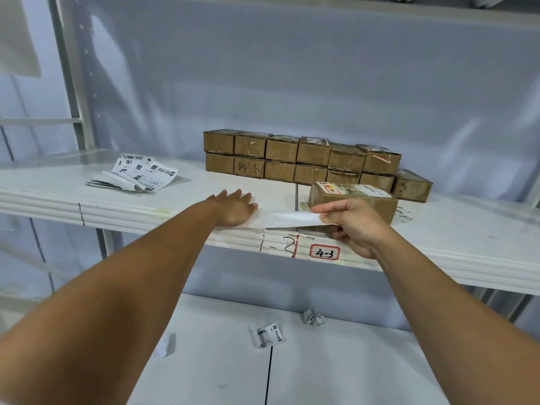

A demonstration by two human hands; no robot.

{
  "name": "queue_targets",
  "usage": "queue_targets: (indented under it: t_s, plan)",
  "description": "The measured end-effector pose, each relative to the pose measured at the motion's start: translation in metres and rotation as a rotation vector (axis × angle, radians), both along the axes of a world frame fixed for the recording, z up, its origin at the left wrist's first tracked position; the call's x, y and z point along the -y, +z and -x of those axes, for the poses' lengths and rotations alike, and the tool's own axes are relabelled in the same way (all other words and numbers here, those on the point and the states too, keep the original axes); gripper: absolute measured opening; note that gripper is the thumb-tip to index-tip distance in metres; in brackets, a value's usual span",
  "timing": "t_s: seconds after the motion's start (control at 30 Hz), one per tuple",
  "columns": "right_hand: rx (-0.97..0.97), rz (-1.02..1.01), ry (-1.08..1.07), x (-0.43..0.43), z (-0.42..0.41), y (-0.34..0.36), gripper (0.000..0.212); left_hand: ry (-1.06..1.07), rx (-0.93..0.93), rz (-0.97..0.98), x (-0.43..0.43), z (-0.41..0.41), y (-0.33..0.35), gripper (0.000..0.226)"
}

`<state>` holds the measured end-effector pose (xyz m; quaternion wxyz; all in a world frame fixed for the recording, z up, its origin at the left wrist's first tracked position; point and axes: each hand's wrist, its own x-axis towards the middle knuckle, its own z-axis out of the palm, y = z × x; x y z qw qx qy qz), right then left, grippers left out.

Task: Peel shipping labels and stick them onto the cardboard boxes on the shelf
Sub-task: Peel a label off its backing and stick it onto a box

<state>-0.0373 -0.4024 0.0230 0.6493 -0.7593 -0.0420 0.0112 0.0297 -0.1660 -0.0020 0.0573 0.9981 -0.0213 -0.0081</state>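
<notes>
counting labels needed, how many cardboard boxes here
14 boxes: six in the top row, seven in the bottom row, one front box by the right hand; more may hide behind.

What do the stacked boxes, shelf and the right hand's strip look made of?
Stacked boxes: matte brown cardboard, with shiny clear tape. Shelf: probably painted metal, white, glossy, ribbed lip. Strip in right hand: thin white paper, flexing; possibly label or backing.

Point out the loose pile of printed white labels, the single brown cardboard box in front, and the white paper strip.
pile of printed white labels (137, 172): head view, top printed sheet.
single brown cardboard box (352, 190): head view, its top face.
white paper strip (292, 219): head view, its middle.
</notes>
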Motion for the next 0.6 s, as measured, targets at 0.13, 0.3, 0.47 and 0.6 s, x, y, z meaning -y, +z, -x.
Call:
queue_targets:
  t_s: [0.13, 0.3, 0.47, 0.6]
  plan:
    - [-0.002, -0.011, 0.010, 0.001, -0.004, -0.002, 0.025, -0.044, 0.012, -0.028, -0.002, 0.007, 0.004, 0.050]
    - [-0.004, -0.029, 0.043, -0.001, -0.003, -0.001, 0.026, -0.090, -0.015, -0.036, -0.006, 0.011, 0.008, 0.053]
    - [0.028, 0.063, 0.032, -0.004, -0.005, -0.002, 0.024, -0.123, -0.031, -0.031, -0.014, 0.007, 0.009, 0.054]
    - [-0.013, -0.008, -0.019, 0.004, -0.004, 0.000, 0.027, -0.122, -0.019, -0.016, -0.018, 0.006, 0.010, 0.054]
